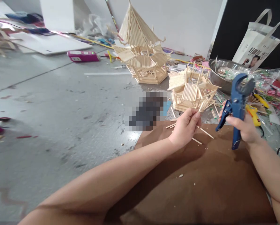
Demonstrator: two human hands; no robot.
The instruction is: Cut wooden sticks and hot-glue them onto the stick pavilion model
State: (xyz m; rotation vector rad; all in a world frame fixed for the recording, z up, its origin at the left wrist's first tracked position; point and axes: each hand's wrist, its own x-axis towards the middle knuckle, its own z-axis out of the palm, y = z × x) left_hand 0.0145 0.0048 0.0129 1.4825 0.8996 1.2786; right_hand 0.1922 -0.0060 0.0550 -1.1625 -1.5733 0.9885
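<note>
Between the thumb and fingers of my left hand (185, 125) is a thin wooden stick (201, 107), its tip pointing up. My right hand (246, 128) is wrapped round a blue pipe cutter (237, 106), held upright with its curved jaw at the top; the jaws look apart. Just beyond my left hand stands a small pavilion-like model (191, 90) made of sticks, with upright posts and slanted panels. Behind it rises a taller stick pagoda (147, 56) with a pointed roof. Several loose sticks (205, 132) lie below my left hand on brown cloth (201, 187).
A metal bowl (221, 79) full of wrapped sticks sits at the back right, beside a white tote bag (257, 43). A yellow glue gun (253, 115) lies right of the cutter among clutter. On the grey floor (60, 109) rests a purple box (83, 56).
</note>
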